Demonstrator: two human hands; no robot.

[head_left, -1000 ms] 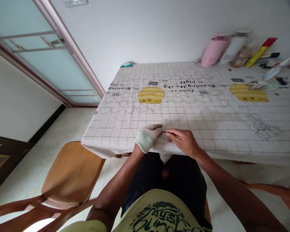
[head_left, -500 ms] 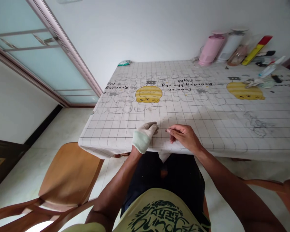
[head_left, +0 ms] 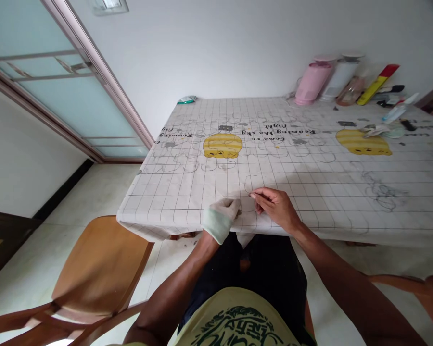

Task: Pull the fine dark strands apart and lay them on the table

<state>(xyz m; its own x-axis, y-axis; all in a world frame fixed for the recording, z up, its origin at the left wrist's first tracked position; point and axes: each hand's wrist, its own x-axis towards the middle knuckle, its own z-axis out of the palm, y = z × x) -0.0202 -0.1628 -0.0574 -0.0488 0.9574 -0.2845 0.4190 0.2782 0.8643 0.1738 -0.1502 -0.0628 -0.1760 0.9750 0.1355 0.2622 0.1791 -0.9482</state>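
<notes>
My left hand (head_left: 223,214), in a whitish work glove with a pale green cuff, is closed near the table's front edge, fingers curled together. What it holds, if anything, is too small to make out. My bare right hand (head_left: 274,206) is just to the right, thumb and forefinger pinched at the end of a thin thread (head_left: 246,182). That thread curves faintly over the tablecloth between and above the hands. Farther right lies a loose tangle of dark thread (head_left: 382,190). The white checked tablecloth (head_left: 187,192) with yellow bear prints lies under both hands.
At the back right stand a pink cylinder (head_left: 313,84), a white one (head_left: 341,79), a bottle (head_left: 350,91) and a yellow-red box (head_left: 378,85). A crumpled glove (head_left: 386,129) lies before them. A green-white packet (head_left: 187,99) is at the far left corner. A wooden chair (head_left: 101,264) stands left.
My left hand has moved slightly down and right, its fingers curling closed. My right hand stays pinched in nearly the same place. The view has tilted up a little.
</notes>
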